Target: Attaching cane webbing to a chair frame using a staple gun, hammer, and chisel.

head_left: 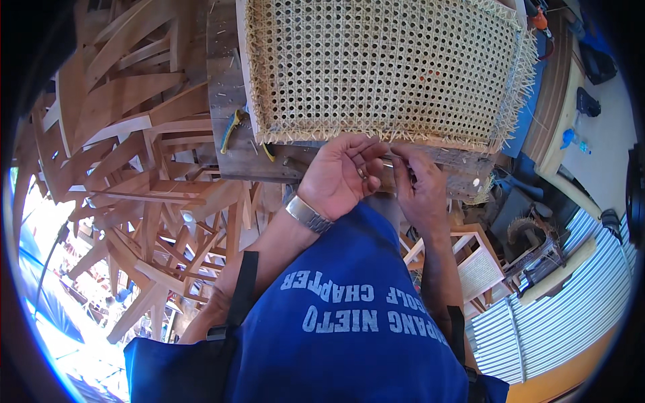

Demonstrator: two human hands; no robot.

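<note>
A panel of woven cane webbing (383, 67) lies on a wooden workbench (252, 164), its cut strand ends bristling along the near and right edges. At the middle of the near edge, my left hand (339, 168) is turned palm up with its fingers curled, fingertips close to the strands. What those fingers hold, if anything, is hidden. Just to its right, my right hand (422, 180) is closed in a pinch. A short, thin, shiny piece (388, 162) shows between the two hands, seemingly in the right fingers; its kind is too small to tell.
A hand tool with yellow-and-blue handles (232, 131) lies on the bench left of the panel. Wooden chair frames (148, 181) are heaped on the left. A chair with a cane panel (478, 272) stands lower right, near corrugated sheeting (537, 336).
</note>
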